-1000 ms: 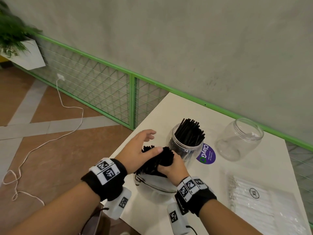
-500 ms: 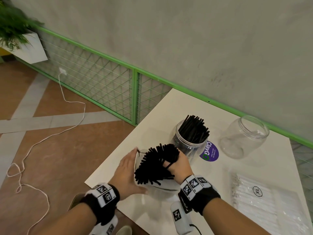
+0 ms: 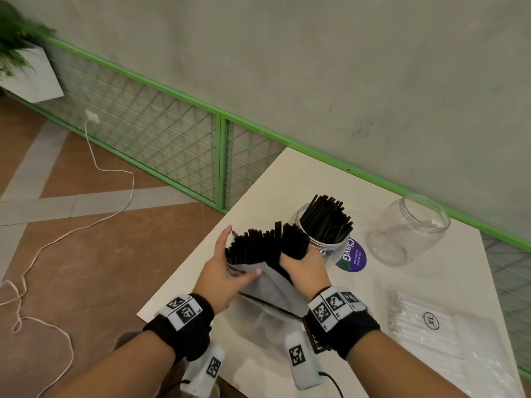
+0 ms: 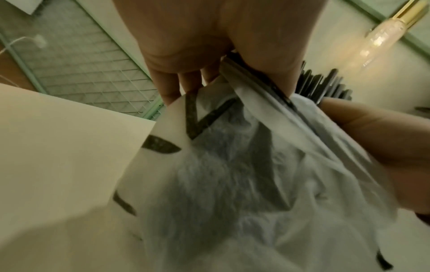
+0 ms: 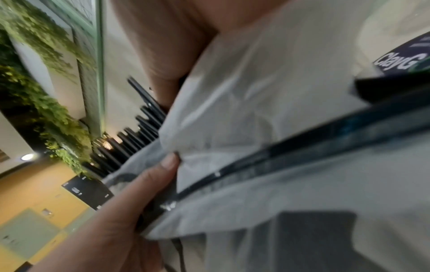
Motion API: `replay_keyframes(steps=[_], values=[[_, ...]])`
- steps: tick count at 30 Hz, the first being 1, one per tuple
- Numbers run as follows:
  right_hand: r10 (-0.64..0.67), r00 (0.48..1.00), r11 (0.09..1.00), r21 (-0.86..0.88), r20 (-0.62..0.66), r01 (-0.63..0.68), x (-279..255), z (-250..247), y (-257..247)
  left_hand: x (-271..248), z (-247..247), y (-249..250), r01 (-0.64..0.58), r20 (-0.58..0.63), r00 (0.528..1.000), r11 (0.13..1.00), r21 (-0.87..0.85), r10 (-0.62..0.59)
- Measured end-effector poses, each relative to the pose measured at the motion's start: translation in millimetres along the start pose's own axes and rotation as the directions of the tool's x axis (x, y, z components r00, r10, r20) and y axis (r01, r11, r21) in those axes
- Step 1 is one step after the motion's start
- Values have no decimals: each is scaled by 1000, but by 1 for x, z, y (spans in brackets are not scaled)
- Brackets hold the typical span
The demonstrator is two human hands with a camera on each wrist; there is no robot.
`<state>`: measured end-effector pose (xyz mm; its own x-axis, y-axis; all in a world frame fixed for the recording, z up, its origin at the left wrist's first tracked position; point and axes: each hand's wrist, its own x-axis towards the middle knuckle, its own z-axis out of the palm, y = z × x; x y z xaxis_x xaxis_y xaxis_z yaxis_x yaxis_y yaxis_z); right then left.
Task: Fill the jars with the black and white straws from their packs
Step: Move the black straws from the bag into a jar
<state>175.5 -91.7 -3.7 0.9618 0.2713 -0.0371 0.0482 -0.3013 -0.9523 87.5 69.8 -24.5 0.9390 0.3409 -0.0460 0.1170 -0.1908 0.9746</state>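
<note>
Two hands are working together at the near left corner of a white desk (image 3: 258,179). The right hand (image 3: 304,271) is curling its fingers around a thick bunch of black straws (image 3: 270,245), gripping them where they fan up out of a white plastic pack (image 3: 270,285). The left hand (image 3: 221,271) is holding that pack's open mouth, its thumb lying across the near face and its fingers reaching up the far side at about 9 o'clock from the straws. The left wrist view is showing the thumb and fingers pinching the pack's thin wall, with black marks printed on the plastic. Both wrists are wearing black bands with square black-and-white markers.

Just beyond the right hand, at about 1 o'clock, a clear jar (image 3: 321,239) is standing upright, already packed with black straws that are sticking out above its rim. A round purple sticker (image 3: 352,258) is lying on the desk just beside that jar at 3 o'clock. Farther out at 2 o'clock, a second clear jar (image 3: 408,231) is standing with nothing visible in it. At 4 o'clock from the hands, near the desk's right edge, a flat clear pack of white straws (image 3: 422,326) is lying with an "XL" label. A green wire fence (image 3: 172,133) is running along the wall behind, and a white cable (image 3: 94,162) is trailing over the floor at 9 o'clock.
</note>
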Motion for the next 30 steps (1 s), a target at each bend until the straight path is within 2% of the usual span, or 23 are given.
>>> replay_keyframes(steps=[3,8,12,22,27,30], values=[[5,1000,999,43,-1,-5,3,0,-9,5,-10,0,35,-46,998,999,-2,-35],[-40,999,996,81,-25,42,-2,-3,-14,8,-18,2,2,-80,997,1000,-4,-2],[-57,998,987,147,-36,61,-7,-7,-27,9,-20,3,8,-64,998,1000,-1,-8],[-207,970,942,244,-126,232,-8,-46,-89,12,-19,6,-20,-21,1000,997,69,21],[-282,929,898,276,-240,344,1,-76,-118,14,-17,9,-14,-28,999,999,41,16],[-323,892,885,234,-317,403,10,-93,-129,15,-17,11,-12,-50,999,1000,28,14]])
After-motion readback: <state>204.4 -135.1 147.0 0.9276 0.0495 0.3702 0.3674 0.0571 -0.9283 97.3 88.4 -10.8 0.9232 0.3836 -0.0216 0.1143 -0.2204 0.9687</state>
